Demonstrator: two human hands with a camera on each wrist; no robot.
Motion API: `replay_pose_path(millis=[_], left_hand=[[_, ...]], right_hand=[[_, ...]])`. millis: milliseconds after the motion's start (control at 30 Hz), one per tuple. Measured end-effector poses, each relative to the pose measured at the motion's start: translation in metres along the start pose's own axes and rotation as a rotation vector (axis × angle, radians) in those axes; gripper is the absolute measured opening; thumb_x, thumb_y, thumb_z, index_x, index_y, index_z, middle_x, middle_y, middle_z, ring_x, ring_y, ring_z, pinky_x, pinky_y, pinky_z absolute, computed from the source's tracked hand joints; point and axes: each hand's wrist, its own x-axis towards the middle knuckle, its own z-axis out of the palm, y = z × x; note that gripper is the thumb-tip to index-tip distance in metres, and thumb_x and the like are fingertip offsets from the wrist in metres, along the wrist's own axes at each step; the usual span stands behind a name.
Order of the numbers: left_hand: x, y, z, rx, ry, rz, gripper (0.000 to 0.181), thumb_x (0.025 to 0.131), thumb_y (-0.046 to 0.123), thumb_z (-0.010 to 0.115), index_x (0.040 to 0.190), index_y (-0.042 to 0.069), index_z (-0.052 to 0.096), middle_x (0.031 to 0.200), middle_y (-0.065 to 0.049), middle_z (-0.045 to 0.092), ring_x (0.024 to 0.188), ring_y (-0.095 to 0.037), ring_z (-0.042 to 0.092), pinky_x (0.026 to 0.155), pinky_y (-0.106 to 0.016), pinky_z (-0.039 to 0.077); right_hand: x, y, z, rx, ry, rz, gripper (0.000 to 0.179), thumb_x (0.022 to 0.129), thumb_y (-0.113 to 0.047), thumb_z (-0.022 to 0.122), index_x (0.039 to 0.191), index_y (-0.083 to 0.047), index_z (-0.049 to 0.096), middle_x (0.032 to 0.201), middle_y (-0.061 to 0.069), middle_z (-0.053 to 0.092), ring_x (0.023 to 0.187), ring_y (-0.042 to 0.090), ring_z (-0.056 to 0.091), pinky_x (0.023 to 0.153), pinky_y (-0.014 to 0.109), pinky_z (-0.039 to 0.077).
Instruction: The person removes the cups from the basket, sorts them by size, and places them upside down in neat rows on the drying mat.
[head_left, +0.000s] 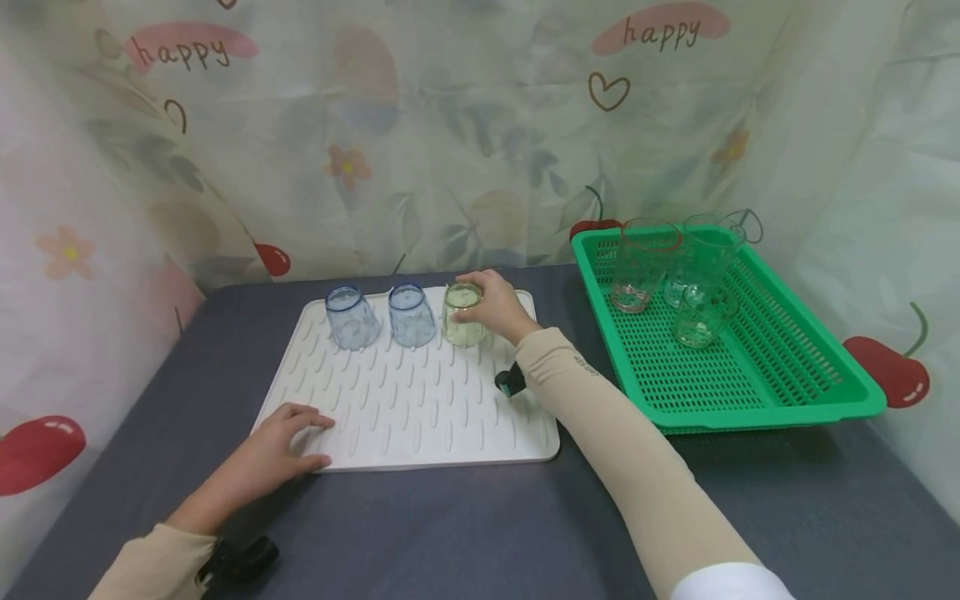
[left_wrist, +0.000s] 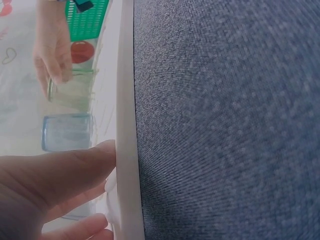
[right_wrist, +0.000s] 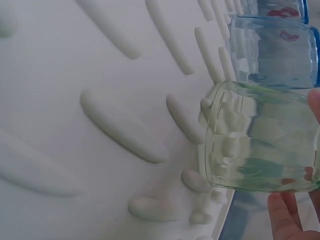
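Observation:
My right hand (head_left: pixel 495 307) grips a pale green glass (head_left: pixel 463 325) around its upper part, at the back right of a white ribbed draining mat (head_left: pixel 420 442). That glass is mouth down, its rim right at the mat in the right wrist view. To its left, two blue-tinted glasses, one in the middle (head_left: pixel 412 318) and one further left (head_left: pixel 351 321), stand upside down in a row. My left hand (head_left: pixel 273 450) rests on the mat's front left corner with fingers spread loosely, the thumb (left_wrist: pixel 102 152) touching the edge in the left wrist view.
A green perforated basket (head_left: pixel 765 414) stands to the right of the mat. Inside are a red-rimmed glass (head_left: pixel 633 271), a tall clear mug (head_left: pixel 708 250) and a small clear mug (head_left: pixel 701 321). A printed curtain (head_left: pixel 465 167) hangs behind the dark cloth-covered table (head_left: pixel 420 533).

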Motion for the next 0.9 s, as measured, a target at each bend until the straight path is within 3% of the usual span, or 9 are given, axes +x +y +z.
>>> replay_pose_path(millis=[567,900], left_hand=[[-0.002,0.004,-0.004,-0.009,0.007,0.011,0.045,0.076,0.022,0.083,0.114,0.004,0.067,0.120,-0.021,0.055,0.114,-0.040,0.053,0.097,-0.057,0.044],[-0.002,0.005,-0.004,-0.005,0.028,0.038,0.044,0.075,0.019,0.083,0.113,0.003,0.068,0.118,-0.021,0.056,0.112,-0.040,0.054,0.096,-0.057,0.045]], right_hand=[[-0.003,-0.009,-0.016,0.010,-0.042,0.018,0.070,0.080,-0.021,0.081,0.142,-0.015,0.049,0.146,0.006,0.047,0.134,0.029,0.045,0.107,0.040,0.042],[-0.011,-0.033,-0.046,0.136,-0.005,0.004,0.059,0.084,-0.022,0.077,0.138,-0.018,0.052,0.143,0.008,0.049,0.132,0.027,0.046,0.105,0.040,0.044]])
